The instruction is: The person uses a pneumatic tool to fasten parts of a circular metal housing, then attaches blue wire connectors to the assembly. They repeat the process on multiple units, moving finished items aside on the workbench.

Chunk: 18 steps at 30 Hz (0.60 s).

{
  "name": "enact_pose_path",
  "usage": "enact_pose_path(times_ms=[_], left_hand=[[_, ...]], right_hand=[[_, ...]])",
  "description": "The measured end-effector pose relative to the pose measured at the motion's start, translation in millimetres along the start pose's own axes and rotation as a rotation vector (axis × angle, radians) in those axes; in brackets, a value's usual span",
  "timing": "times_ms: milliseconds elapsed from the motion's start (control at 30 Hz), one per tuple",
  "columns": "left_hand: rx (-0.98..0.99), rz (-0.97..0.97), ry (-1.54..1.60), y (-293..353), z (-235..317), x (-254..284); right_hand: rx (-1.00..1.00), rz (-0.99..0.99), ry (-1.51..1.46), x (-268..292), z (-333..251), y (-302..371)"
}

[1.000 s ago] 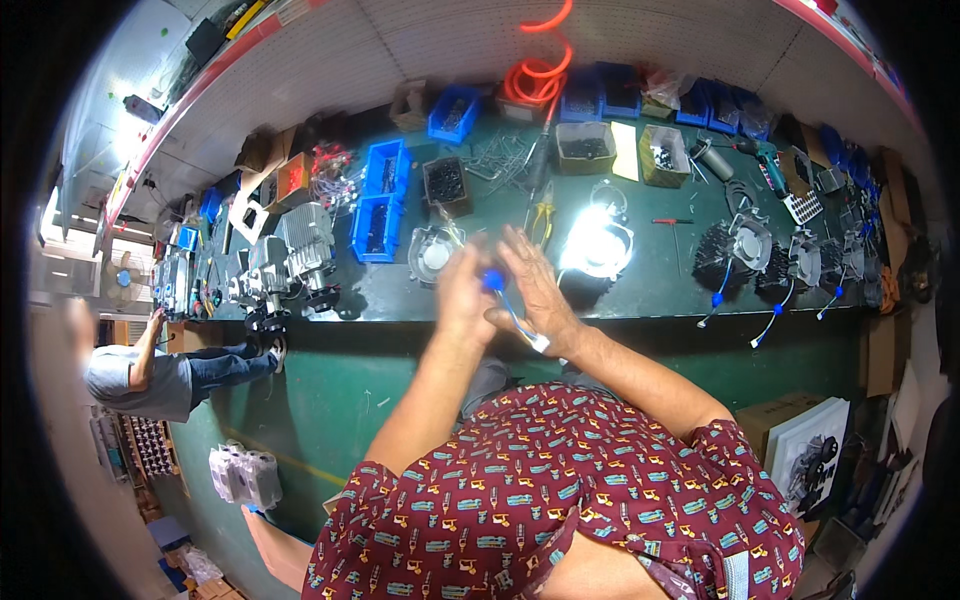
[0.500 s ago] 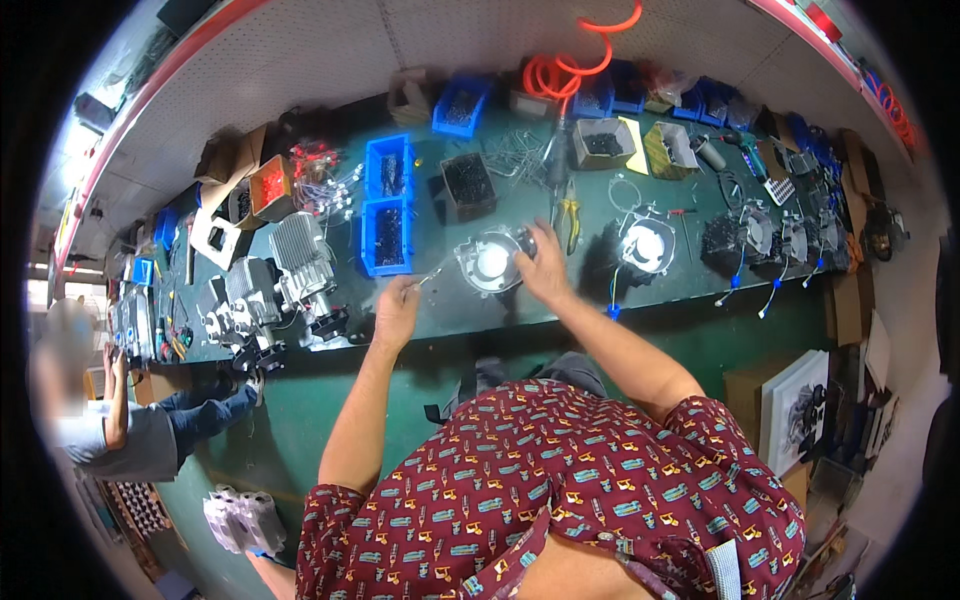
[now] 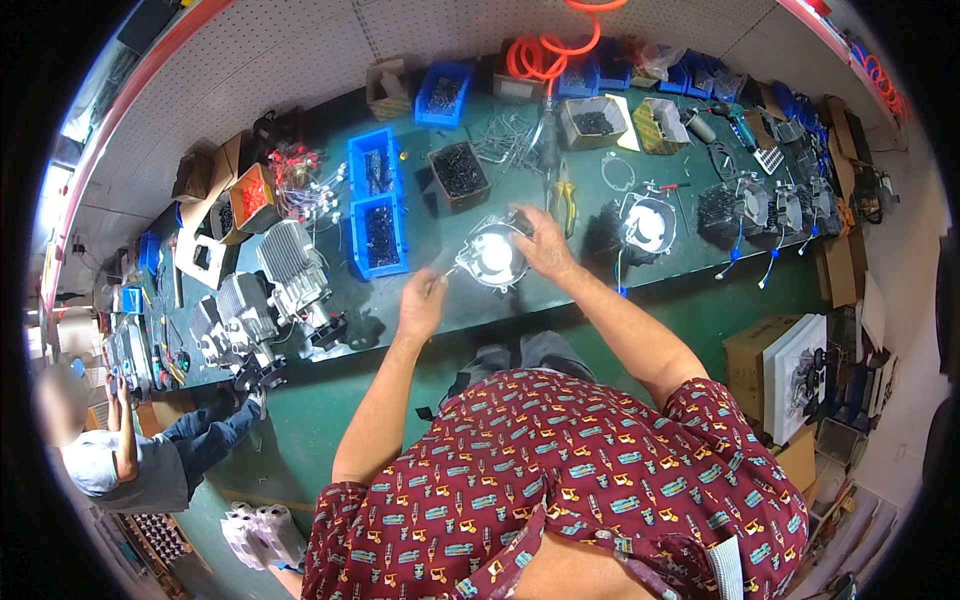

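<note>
Obscured, cut-off and indistinct items about the fingers.
Part of the rim of the round metal housing [image 3: 478, 277] is hidden by the right fingers [image 3: 524, 211]; glare washes out its centre. A thin piece [image 3: 451, 271] at the left fingers [image 3: 434, 283] is too small to identify. Left of these, dark parts [image 3: 381, 235] in the blue bin [image 3: 385, 269] cannot be told apart. Beyond the right fingers, the red coiled hose [image 3: 519, 57] is cut off by the upper edge. Far left of the left fingers, a person's head [image 3: 62, 403] is blurred.

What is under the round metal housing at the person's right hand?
Green benchtop shows around the housing; whatever lies directly beneath it is covered. The right hand hides part of the housing's right edge.
</note>
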<state>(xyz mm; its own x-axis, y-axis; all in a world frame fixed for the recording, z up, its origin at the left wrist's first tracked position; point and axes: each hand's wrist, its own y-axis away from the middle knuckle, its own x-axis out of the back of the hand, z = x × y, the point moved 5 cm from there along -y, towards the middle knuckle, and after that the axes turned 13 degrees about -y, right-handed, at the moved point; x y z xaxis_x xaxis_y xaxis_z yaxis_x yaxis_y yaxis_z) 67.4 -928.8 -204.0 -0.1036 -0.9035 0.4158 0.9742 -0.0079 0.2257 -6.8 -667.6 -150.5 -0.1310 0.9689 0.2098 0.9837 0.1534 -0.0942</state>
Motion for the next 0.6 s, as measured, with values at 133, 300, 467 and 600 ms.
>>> enact_pose_path(times_ms=[133,300,467,600], left_hand=[[0.083,-0.07,0.077,-10,-4,-1],[0.248,-0.248,0.064,-13,20,4],[0.411,-0.432,0.265,-16,16,-3],[0.281,-0.392,0.161,-23,17,-2]], right_hand=[[-0.001,-0.018,0.002,3,-5,-1],[-0.016,-0.015,-0.004,1,6,-2],[0.007,-0.041,0.046,2,4,-3],[0.002,-0.049,0.045,2,0,-3]])
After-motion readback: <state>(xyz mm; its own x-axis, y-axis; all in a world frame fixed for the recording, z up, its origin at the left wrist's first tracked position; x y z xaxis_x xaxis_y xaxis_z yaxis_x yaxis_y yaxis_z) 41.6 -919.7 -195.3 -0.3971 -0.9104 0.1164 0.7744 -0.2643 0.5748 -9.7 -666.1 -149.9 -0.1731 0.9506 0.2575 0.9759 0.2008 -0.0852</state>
